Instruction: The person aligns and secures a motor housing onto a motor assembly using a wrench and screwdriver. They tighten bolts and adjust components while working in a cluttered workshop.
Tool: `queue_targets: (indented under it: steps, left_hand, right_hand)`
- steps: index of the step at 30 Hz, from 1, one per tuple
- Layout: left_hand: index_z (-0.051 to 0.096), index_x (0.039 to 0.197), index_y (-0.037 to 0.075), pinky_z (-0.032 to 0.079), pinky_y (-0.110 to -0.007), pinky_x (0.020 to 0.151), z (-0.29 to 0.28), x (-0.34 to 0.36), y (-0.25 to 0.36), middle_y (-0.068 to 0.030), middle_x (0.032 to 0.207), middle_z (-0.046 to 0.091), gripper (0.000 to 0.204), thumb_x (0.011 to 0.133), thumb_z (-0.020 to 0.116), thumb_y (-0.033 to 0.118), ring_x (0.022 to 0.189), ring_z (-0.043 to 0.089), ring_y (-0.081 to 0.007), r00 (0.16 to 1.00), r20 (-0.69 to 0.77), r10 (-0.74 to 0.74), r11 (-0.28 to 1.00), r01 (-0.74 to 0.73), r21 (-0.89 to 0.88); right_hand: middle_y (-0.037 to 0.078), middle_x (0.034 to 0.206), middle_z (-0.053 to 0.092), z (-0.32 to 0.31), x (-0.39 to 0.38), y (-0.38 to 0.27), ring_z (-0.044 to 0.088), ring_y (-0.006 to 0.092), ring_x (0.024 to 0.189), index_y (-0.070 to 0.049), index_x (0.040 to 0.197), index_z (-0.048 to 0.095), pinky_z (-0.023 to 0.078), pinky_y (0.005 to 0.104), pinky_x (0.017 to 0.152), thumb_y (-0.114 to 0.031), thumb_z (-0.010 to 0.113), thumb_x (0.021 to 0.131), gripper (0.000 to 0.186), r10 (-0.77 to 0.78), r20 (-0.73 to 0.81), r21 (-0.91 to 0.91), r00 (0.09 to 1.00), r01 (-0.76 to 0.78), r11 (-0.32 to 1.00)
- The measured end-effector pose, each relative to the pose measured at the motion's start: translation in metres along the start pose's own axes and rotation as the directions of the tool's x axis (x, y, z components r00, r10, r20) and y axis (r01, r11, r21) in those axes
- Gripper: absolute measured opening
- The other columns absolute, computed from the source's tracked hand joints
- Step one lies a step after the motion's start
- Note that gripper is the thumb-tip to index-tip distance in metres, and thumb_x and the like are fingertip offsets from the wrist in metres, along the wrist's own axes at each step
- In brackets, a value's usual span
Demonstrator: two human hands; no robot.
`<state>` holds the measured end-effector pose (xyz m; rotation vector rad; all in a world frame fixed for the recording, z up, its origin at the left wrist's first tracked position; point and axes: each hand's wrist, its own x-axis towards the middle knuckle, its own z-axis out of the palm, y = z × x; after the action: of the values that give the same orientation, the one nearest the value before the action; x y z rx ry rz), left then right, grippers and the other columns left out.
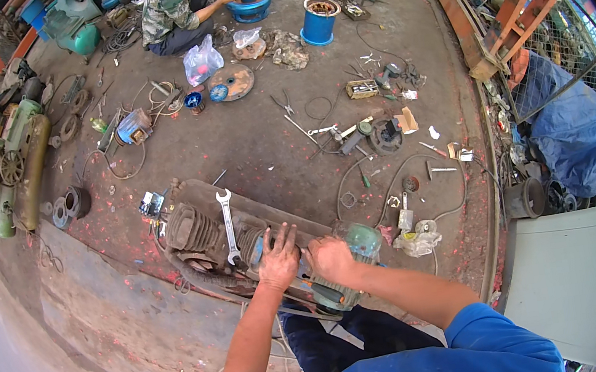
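Note:
A dusty air compressor (191, 229) with finned cylinders lies in front of me, on top of a long tank (270, 207). My left hand (278, 258) rests on its right part with the fingers spread, beside a blue-tinted patch. Close to its right, my right hand (331, 259) is curled into a grip; what its fingers close on is hidden. A large double-ended open wrench (228, 225) lies across the compressor, just left of my left hand, touched by neither hand. Right of my right hand is a green motor (362, 241). Below it lies a black-handled tool (326, 292).
Loose tools, including a hammer (440, 168) and pliers (287, 101), lie on the floor ahead with cables and a flat round disc (232, 83). A person in camouflage (168, 13) works by a blue pump part. A pale cabinet (570, 276) stands at my right.

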<state>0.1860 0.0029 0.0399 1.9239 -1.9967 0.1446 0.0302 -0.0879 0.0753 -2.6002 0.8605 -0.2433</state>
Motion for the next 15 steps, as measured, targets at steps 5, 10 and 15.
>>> queue_targets:
  steps: [5,10,15]
  left_hand:
    - [0.071,0.092,0.006,0.03,-0.06,0.116,-0.006,0.005,0.004,-0.0089,0.145,0.051,0.019,0.081,0.062,0.019,0.142,0.04,-0.0288,0.999,0.047,0.009,1.0,-0.009,0.013]
    - [0.071,0.091,0.006,0.029,-0.06,0.116,-0.005,-0.004,-0.001,-0.0091,0.146,0.051,0.018,0.081,0.062,0.019,0.142,0.04,-0.0286,0.999,0.047,-0.009,0.999,0.008,0.035]
    - [0.071,0.092,0.006,0.026,-0.06,0.118,-0.004,-0.002,0.0,-0.0097,0.15,0.047,0.019,0.083,0.062,0.02,0.145,0.035,-0.0286,0.995,0.099,-0.001,0.999,-0.002,0.033]
  right_hand:
    - [0.025,0.083,0.07,0.013,0.004,0.01,0.068,0.0374,0.074,0.004,0.098,0.066,0.056,0.0449,0.072,-0.039,0.06,0.095,0.043,0.632,0.396,0.461,0.667,-0.739,0.491]
    - [0.02,0.086,0.071,-0.029,-0.001,0.0,0.069,0.0373,0.077,0.0,0.105,0.063,0.056,0.0454,0.073,-0.036,0.064,0.092,0.038,-0.186,-0.045,-0.154,0.981,0.178,0.972]
    - [0.016,0.082,0.071,-0.006,-0.01,0.015,0.069,0.0353,0.073,-0.003,0.095,0.065,0.056,0.0453,0.068,-0.03,0.064,0.093,0.028,-0.045,0.139,-0.041,0.989,0.052,0.998]
